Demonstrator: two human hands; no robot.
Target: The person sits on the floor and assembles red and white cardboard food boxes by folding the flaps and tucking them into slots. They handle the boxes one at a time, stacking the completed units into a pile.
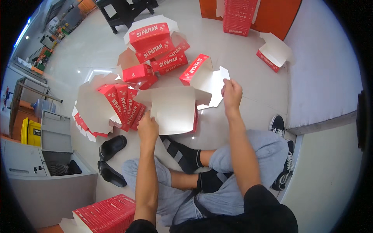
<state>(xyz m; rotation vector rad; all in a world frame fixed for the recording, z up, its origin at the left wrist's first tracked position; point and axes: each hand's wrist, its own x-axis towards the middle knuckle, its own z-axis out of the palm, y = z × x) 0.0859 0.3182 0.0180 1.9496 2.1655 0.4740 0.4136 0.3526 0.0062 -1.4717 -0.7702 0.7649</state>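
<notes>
Before me on the floor is a red cardboard food box (171, 112) whose pale inner panel faces up. My left hand (148, 130) is closed on its near left edge. Just beyond stands a second red box (195, 70), and its white lid flap (213, 89) spreads out to the right. My right hand (232, 97) is closed, with the fingertips at the right edge of that flap; the fingers partly hide the contact. Several folded boxes (126, 103) lean together to the left, and more boxes (155, 48) are piled farther off.
Flat red cardboard stacks stand at lower left (105, 213) and far right (239, 19). A lone open box (274, 54) sits near the right wall. Black slip-on shoes (112, 147) lie beside a grey cabinet (50, 174); sneakers (283, 163) are right of my crossed legs.
</notes>
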